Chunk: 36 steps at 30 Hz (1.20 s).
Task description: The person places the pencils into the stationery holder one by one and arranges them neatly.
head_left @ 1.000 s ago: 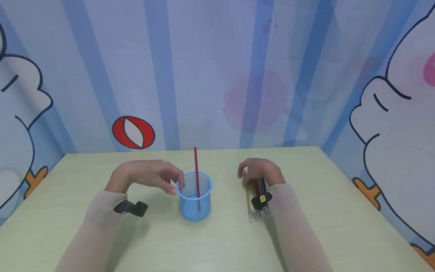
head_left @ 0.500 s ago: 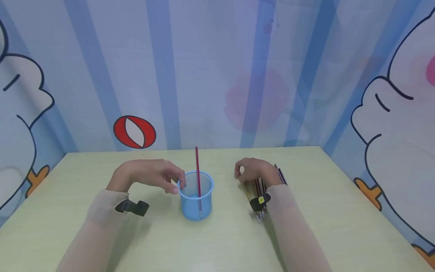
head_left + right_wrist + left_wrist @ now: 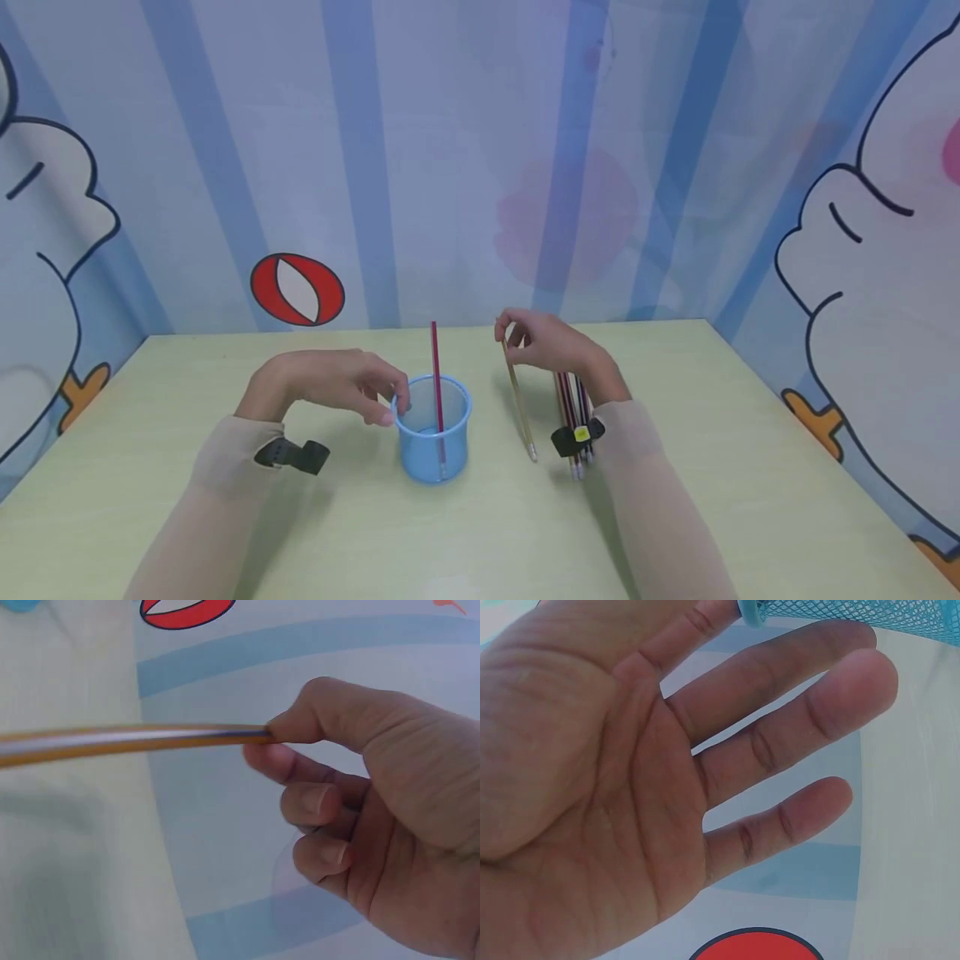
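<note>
A light-blue mesh pencil cup stands on the table with one dark-red pencil upright in it. My left hand pinches the cup's left rim between thumb and index finger; its other three fingers stretch out free in the left wrist view. To the right of the cup, my right hand pinches one end of a yellow pencil between thumb and index finger. The pencil slants down, its eraser end towards me. In the right wrist view the remaining fingers curl loosely below the pencil.
Several dark and red pencils lie in a bundle under my right wrist, partly hidden by the wrist camera. The pale table ends at a striped blue backdrop with cartoon figures.
My right hand has picked up the yellow pencil from beside the bundle and moved it up and left towards the cup. The left hand has stayed at the cup's rim.
</note>
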Tool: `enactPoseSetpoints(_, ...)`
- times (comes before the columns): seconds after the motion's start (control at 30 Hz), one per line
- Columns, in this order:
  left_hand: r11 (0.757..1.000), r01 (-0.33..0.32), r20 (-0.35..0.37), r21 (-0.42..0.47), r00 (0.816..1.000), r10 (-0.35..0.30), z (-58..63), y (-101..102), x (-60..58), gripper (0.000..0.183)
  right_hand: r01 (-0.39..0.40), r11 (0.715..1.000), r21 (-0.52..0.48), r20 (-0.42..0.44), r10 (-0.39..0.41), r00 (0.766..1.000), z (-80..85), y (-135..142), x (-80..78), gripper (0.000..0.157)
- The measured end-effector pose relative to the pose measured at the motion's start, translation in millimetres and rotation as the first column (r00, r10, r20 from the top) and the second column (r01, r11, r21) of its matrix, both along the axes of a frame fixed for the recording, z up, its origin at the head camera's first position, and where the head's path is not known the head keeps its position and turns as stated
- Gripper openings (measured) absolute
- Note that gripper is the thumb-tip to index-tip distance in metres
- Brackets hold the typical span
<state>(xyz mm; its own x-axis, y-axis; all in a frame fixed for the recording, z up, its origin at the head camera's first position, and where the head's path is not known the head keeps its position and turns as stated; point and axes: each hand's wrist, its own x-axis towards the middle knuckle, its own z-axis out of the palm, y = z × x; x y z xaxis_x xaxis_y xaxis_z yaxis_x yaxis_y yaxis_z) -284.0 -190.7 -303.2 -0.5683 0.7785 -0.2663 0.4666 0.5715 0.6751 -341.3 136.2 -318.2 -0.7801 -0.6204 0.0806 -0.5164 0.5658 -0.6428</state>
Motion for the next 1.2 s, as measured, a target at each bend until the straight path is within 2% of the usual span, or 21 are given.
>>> enactPoseSetpoints(0.23, 1.0, 0.0, 0.022, 0.017, 1.0, 0.0, -1.0, 0, -0.3, 0.01, 0.035, 0.98, -0.196, -0.151, -0.066, 0.986, 22.9, -7, 14.2, 0.018)
enactPoseSetpoints(0.5, 0.999, 0.018, 0.016, 0.026, 1.0, -0.018, -0.4, 0, -0.2, 0.009, 0.003, 0.937, -0.349, -0.238, -0.092, 0.967, 49.1, -10, 38.5, 0.018)
enactPoseSetpoints(0.67, 1.0, 0.019, 0.004, 0.021, 1.0, -0.02, -0.1, 0, 0.0, 0.009, -0.057, 0.894, -0.444, -0.287, -0.082, 0.955, 57.1, -13, 46.7, 0.018)
enactPoseSetpoints(0.9, 1.0, 0.01, 0.01, 0.017, 1.0, -0.011, 1.1, -1, -0.6, 0.009, -0.123, 0.809, -0.575, -0.298, -0.067, 0.952, 54.5, -24, 46.5, 0.016)
enactPoseSetpoints(1.0, 1.0, -0.002, 0.019, 0.019, 1.0, 0.001, 0.9, -1, -0.6, 0.01, -0.141, 0.822, -0.552, -0.334, -0.063, 0.941, 49.8, -32, 45.5, 0.016)
enactPoseSetpoints(1.1, 1.0, -0.013, 0.041, 0.02, 0.999, 0.012, 0.6, 0, 0.1, 0.01, -0.154, 0.864, -0.48, -0.376, -0.044, 0.926, 42.7, -42, 44.4, 0.016)
enactPoseSetpoints(1.2, 1.0, -0.014, 0.055, 0.022, 0.998, 0.012, 0.4, 0, 0.5, 0.01, -0.161, 0.892, -0.423, -0.382, -0.015, 0.924, 34.1, -53, 43.2, 0.017)
